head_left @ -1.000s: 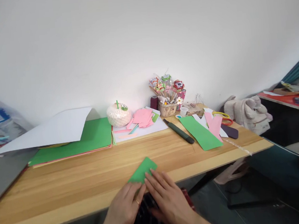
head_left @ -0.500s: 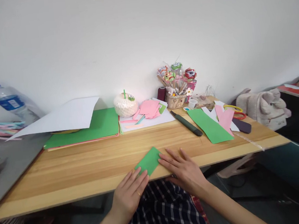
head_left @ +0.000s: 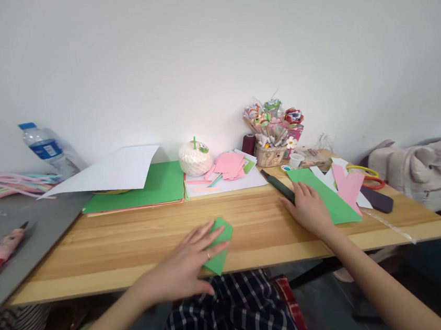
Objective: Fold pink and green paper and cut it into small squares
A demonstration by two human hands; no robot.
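My left hand (head_left: 198, 254) lies with spread fingers across a small folded green paper (head_left: 224, 231) near the table's front edge. Part of that paper is hidden beneath the fingers. To the right, my right hand (head_left: 310, 209) has its thumb and fingers around the near end of a dark green pen-shaped tool (head_left: 276, 184), which still lies on the table; its exact kind I cannot make out. Just beyond these fingers is a larger green paper strip (head_left: 332, 200), partly under the hand. Pink paper strips (head_left: 348, 185) lie crossed beside it.
Stacked green sheets (head_left: 167, 183) with a curling white sheet (head_left: 114, 168) sit at the left back. Behind are a white woven ornament (head_left: 195, 160), pink paper pieces (head_left: 228, 165) and a basket of paper flowers (head_left: 270, 155). A bottle (head_left: 47, 149) leans against the wall; a pink-handled tool (head_left: 4, 250) is far left.
My right hand has left the small green paper and reached right to the dark green tool. My left hand's fingers have spread over the paper, which has turned. The view has shifted left.
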